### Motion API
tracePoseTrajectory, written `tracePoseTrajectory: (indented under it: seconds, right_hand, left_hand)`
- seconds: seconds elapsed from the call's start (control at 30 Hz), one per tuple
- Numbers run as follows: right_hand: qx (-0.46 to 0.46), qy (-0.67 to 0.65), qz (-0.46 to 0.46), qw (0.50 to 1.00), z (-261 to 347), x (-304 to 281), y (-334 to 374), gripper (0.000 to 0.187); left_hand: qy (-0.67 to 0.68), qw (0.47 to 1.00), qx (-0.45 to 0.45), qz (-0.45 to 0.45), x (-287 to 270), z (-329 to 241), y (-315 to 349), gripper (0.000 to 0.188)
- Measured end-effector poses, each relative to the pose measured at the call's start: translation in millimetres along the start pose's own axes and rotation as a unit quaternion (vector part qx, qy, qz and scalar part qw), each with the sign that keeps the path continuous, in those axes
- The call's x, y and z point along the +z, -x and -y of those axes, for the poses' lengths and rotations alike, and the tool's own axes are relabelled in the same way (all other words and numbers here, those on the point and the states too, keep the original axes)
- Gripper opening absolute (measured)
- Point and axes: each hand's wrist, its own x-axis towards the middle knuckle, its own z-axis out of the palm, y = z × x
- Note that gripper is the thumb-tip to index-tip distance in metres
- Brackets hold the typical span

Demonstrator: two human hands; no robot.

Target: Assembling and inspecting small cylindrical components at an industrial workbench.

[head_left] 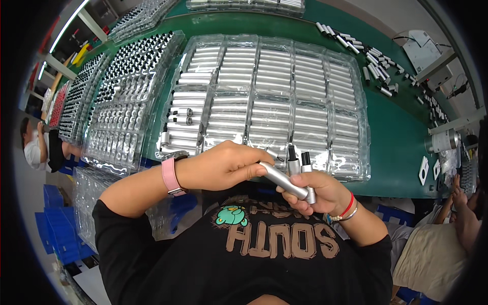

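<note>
A silver metal tube (280,179) is held slantwise between my two hands, in front of my chest. My left hand (231,165), with a pink watch strap at its wrist, pinches the upper left end between thumb and fingers. The lower right end rests in the closed fingers of my right hand (325,190). Two more silver tubes with black tips, one (293,163) beside the other (306,163), stick up out of my right hand. Just beyond my hands lies a clear plastic tray (367,152), its compartments filled with rows of silver tubes.
Trays of black-tipped pieces (129,66) stand at the left. Loose silver tubes (376,68) lie scattered on the green table (391,147) at the far right. A metal canister (441,141) is at the right edge. Blue bins (63,229) sit low at left. Other people sit on both sides.
</note>
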Motion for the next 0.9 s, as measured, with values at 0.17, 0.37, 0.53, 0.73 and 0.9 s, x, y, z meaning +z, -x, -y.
tracePoseTrajectory:
  seconds: [0.17,0.37,0.53,0.73,0.9]
  right_hand:
    - [-0.019,0.065,-0.029,0.997,1,7,-1,0.023]
    - [-0.042,0.088,-0.022,0.995,5,9,-5,0.023]
    - [-0.041,0.100,-0.028,0.994,9,10,-6,0.023]
    - [-0.061,0.167,-0.085,0.980,11,21,-7,0.023]
    - [-0.240,0.243,-0.192,0.920,13,23,-2,0.042]
  left_hand:
    - [-0.036,0.998,0.051,-0.029,4,9,-1,0.024]
    - [-0.264,0.942,0.205,-0.033,-7,9,1,0.030]
    - [-0.303,0.900,0.306,-0.059,-11,15,-2,0.033]
    - [-0.229,0.947,0.200,-0.103,-6,15,1,0.029]
    - [-0.390,0.903,0.082,-0.163,-113,45,-8,0.014]
